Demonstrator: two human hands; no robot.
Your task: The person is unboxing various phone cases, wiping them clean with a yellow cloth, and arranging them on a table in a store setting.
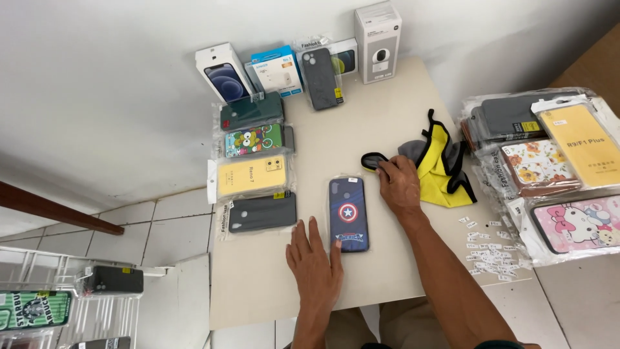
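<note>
Now left hand (314, 264) flat on beige table (271, 284), tiled floor (148, 226) below.

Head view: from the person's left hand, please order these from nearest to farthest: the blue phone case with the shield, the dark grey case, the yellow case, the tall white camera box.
1. Blue phone case with the shield: touching the left hand, at its right.
2. Dark grey case: just up-left.
3. Yellow case: farther, above the grey one.
4. Tall white camera box: farthest, by the wall.

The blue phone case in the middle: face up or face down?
Printed side up: the blue phone case lies flat on the table, shield design showing, left hand touching its edge.
</note>
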